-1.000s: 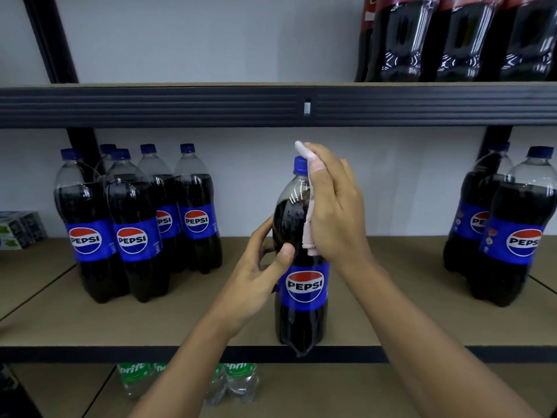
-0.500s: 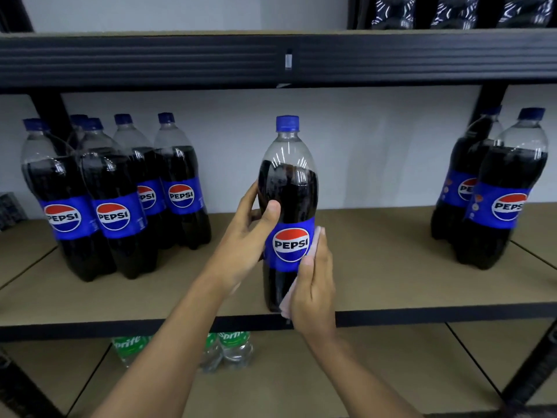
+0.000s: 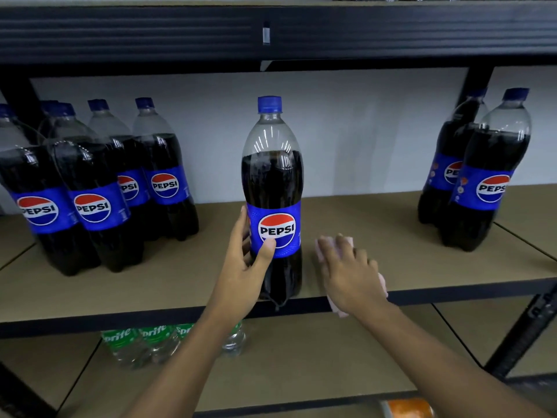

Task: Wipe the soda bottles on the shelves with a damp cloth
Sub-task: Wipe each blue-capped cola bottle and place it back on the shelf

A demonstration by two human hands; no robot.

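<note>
I have one Pepsi bottle [image 3: 272, 188] standing upright near the front edge of the middle shelf [image 3: 376, 236], blue cap on top, label facing me. My left hand [image 3: 245, 267] is wrapped around its lower half, thumb pressed on the label and fingers curled behind, so that grip is clamped on the bottle. My right hand [image 3: 351, 271] is just to the right of it, apart from the bottle, palm down and fingers spread flat over the pink cloth [image 3: 382, 285], which pokes out past the fingertips and under the wrist; the hand presses the cloth rather than closing on it, and I cannot tell whether the cloth touches the shelf board. A group of Pepsi bottles [image 3: 93, 188] stands to the left on the same shelf, and two more bottles [image 3: 485, 176] stand well to the right. On the shelf below I see green-labelled Sprite bottles [image 3: 141, 342], partly hidden by my left forearm.
</note>
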